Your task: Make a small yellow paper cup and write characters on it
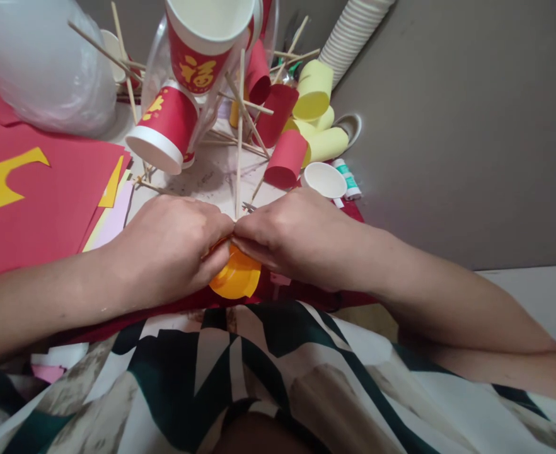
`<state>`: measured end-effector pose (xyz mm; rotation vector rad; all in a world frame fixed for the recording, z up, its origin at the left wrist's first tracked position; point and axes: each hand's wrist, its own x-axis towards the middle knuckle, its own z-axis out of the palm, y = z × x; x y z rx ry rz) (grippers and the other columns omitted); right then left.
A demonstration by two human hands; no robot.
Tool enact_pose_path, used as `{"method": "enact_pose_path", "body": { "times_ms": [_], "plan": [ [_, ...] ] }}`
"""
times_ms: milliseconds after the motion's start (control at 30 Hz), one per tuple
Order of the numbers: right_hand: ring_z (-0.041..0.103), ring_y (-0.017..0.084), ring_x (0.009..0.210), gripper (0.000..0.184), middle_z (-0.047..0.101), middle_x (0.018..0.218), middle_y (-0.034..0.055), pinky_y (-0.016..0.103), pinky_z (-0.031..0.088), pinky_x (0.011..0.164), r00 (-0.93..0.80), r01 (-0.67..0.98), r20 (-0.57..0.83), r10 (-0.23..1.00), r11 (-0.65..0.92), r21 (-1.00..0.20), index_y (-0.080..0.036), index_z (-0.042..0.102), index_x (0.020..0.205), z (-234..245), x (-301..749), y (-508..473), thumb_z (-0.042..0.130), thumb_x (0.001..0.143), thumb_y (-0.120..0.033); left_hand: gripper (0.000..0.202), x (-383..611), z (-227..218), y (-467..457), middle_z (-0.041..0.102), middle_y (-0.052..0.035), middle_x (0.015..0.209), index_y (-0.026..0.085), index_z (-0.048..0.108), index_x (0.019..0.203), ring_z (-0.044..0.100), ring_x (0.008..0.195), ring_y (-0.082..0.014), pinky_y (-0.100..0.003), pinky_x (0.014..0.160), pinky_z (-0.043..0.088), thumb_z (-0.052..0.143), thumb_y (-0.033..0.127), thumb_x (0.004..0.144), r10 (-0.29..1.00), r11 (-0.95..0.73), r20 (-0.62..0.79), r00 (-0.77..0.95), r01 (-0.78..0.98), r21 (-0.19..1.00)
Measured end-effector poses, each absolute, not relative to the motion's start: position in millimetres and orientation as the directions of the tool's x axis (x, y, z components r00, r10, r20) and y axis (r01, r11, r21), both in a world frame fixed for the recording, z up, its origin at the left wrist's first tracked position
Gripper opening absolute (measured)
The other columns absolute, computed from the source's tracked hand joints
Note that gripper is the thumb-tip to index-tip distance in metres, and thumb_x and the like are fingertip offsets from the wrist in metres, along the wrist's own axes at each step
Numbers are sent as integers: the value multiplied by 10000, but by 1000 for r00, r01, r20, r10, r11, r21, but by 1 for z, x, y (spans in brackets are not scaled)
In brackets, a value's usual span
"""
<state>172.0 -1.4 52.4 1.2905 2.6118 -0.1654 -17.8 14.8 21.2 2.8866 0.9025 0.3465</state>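
My left hand (178,243) and my right hand (301,239) meet fingertip to fingertip in front of my body. Both are closed in a pinch at the top edge of a curved, shiny orange paper piece (235,277), which hangs below the fingers. Its upper part is hidden by them. A thin wooden stick (239,157) runs up from just behind the fingertips; I cannot tell if they touch it. Metal tips, perhaps of scissors (248,207), peek out behind my right hand.
Red paper cups with white rims (167,126) and crossed sticks stand ahead. Right of them are red paper rolls (286,159), yellow rolls (314,88) and a white cup (324,180). Red paper sheets (46,170) and a clear plastic bag (36,57) lie left. A grey wall (457,139) bounds the right.
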Motion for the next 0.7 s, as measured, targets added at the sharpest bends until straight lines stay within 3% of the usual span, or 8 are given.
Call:
{"method": "enact_pose_path", "body": {
  "times_ms": [167, 367, 500, 700],
  "plan": [
    [392, 116, 529, 320, 601, 615, 35, 288, 214, 551, -546, 827, -207, 812, 561, 23, -150, 701, 773, 60, 176, 1, 541, 947, -365, 294, -20, 24, 13, 719, -63, 756, 184, 676, 807, 666, 680, -202, -302, 588, 396, 427, 279, 931, 629, -775, 257, 734, 619, 127],
    [388, 114, 520, 330, 608, 639, 52, 303, 215, 545, -520, 836, -264, 813, 547, 38, -148, 693, 734, 58, 169, 3, 470, 956, -245, 280, -18, 23, 16, 721, -78, 784, 182, 668, 813, 679, 709, -236, -313, 587, 388, 464, 339, 922, 657, -753, 195, 728, 648, 113],
    [388, 123, 505, 296, 560, 586, 41, 307, 201, 532, -502, 834, -300, 811, 546, 80, -161, 657, 681, 61, 162, 3, 522, 933, -239, 253, -19, 24, 16, 704, -87, 777, 186, 627, 776, 671, 707, -238, -324, 580, 381, 443, 263, 931, 631, -775, 150, 761, 627, 82],
    [356, 110, 523, 235, 583, 610, 19, 303, 198, 555, -547, 817, -297, 783, 576, 13, -164, 662, 691, 58, 169, 1, 543, 890, -198, 236, -22, 22, 17, 640, -58, 652, 199, 576, 703, 616, 617, -205, -327, 552, 360, 451, 226, 902, 561, -827, 188, 806, 556, 85]
  ]
}}
